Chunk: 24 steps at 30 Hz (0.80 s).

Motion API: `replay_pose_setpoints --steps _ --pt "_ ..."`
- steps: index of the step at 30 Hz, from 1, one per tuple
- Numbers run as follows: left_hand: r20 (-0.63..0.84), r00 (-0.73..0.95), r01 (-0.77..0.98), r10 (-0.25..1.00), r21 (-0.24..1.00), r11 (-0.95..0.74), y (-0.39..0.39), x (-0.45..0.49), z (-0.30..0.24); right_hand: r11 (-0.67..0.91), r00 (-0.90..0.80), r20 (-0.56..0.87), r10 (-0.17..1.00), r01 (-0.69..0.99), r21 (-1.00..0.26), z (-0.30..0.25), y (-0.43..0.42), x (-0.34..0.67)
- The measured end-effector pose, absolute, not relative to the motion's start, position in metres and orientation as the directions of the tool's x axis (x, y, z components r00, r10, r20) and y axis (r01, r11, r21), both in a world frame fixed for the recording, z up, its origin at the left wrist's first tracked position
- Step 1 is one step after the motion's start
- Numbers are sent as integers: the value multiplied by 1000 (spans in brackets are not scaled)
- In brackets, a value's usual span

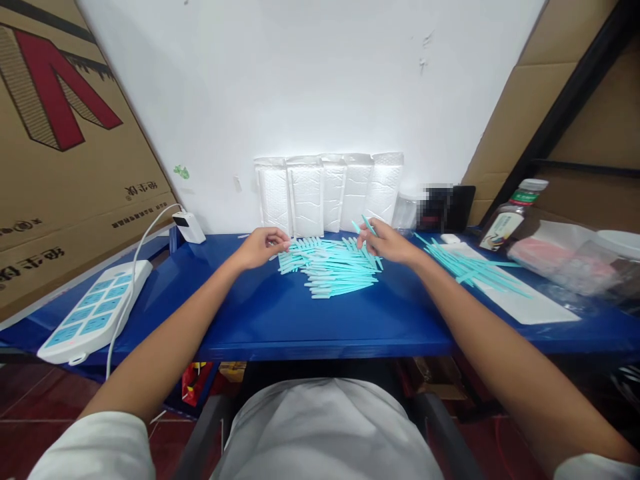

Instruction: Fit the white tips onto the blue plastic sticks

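Note:
A heap of thin turquoise sticks lies in the middle of the blue table. My left hand rests at the heap's left edge, fingers curled and pinched on the end of a stick. My right hand is at the heap's right edge, fingers closed on a couple of sticks that point up and away. A second, looser row of the same sticks lies to the right on a white sheet.
Several white padded envelopes lean on the wall behind the heap. A white power strip and a charger lie at the left. A bottle and plastic bags sit at the right. Cardboard boxes flank both sides.

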State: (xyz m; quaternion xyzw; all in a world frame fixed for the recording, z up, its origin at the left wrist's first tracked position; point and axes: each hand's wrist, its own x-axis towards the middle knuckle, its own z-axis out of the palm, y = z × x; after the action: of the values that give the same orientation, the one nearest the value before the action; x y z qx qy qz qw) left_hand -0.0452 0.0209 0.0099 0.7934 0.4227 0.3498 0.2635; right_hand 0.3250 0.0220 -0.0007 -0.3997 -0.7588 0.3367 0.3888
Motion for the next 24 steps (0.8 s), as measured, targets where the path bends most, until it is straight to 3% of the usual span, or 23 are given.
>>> replay_pose_setpoints --steps 5,10,24 --pt "439 373 407 817 714 -569 1 -3 -6 494 -475 306 825 342 -799 10 0 304" --pt "441 283 330 852 789 -518 0 1 -15 588 -541 347 766 372 -718 11 -1 296" --pt "436 228 257 871 836 -485 -6 10 -16 601 -487 392 780 413 -684 7 0 293"
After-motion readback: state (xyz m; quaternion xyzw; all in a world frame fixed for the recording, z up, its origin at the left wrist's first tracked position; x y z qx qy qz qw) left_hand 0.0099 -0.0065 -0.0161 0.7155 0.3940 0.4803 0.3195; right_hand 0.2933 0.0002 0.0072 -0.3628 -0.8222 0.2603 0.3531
